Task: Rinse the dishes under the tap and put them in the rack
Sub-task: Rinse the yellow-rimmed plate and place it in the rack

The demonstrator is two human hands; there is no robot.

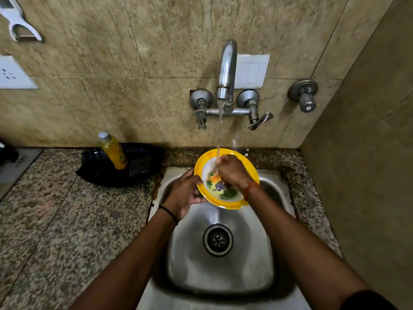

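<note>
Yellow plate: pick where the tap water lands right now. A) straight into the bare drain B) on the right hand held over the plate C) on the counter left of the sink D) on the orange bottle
B: the stream from the tap falls onto the right hand, which lies inside the yellow plate, while the left hand grips its rim over the sink.

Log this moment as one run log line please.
step: rinsing | left hand: holds plate rim | right hand: rubbing inside plate | tap: running | over sink
</note>
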